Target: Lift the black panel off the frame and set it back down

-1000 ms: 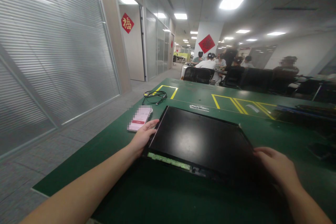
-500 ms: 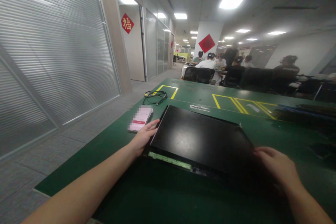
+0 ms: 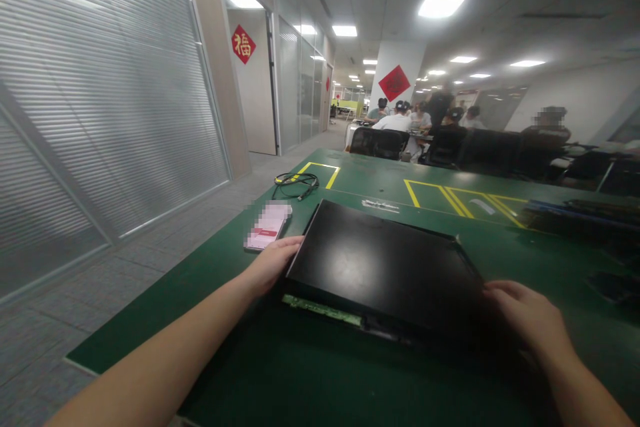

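A black, glossy LCD panel lies between my hands over the green table, with a light glare on its face. Along its near edge runs a thin green circuit board strip. My left hand grips the panel's left edge, its fingertips at the side and partly hidden. At the right edge, my right hand pinches the border between thumb and fingers. The panel's near right corner is dark, so whether it touches the table there I cannot tell.
Beyond my left hand lies a phone with its screen lit. A coiled black cable sits behind it. Yellow tape marks the green table. Dark flat items are stacked at right. Several people sit at desks farther back.
The fingers of my left hand have drawn closer together and shifted slightly down along the panel's edge. The panel's near edge looks slightly tilted differently; my right hand stays in place.
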The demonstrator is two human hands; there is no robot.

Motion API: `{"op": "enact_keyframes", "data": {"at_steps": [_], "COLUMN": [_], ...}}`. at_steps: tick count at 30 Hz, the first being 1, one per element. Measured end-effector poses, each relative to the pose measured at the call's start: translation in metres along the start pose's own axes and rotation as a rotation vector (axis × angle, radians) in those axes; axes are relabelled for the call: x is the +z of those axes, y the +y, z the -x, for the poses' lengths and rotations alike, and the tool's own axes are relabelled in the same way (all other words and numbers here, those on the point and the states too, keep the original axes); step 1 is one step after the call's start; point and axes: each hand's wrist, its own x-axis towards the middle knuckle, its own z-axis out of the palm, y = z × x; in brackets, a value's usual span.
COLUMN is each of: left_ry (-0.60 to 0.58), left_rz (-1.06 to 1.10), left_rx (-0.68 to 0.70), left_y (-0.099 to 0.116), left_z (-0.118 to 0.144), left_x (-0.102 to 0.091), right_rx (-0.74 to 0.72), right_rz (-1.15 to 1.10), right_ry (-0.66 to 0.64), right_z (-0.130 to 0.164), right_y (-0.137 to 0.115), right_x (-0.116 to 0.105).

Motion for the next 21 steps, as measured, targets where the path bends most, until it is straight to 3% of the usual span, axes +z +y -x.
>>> {"op": "enact_keyframes", "data": {"at_steps": [5,10,21], "left_ry": [-0.048,-0.202,-0.160], "left_rz": [-0.010,-0.094,-0.200], "left_rx": [0.085,0.062,0.104], "left_y": [0.000,-0.002,0.004], "left_z": [-0.002,0.002,0.008], "left_x": [-0.007,-0.013,-0.009], "right_rx": [-0.002,-0.016,-0.008], "right_rz": [-0.001,-0.029,-0.035], "right_ry": [-0.011,0.009,0.015], "right_z": [0.001,0.001,0.006], "right_y": [-0.002,0.000,-0.006], "right_x": [0.000,0.002,-0.001]}}
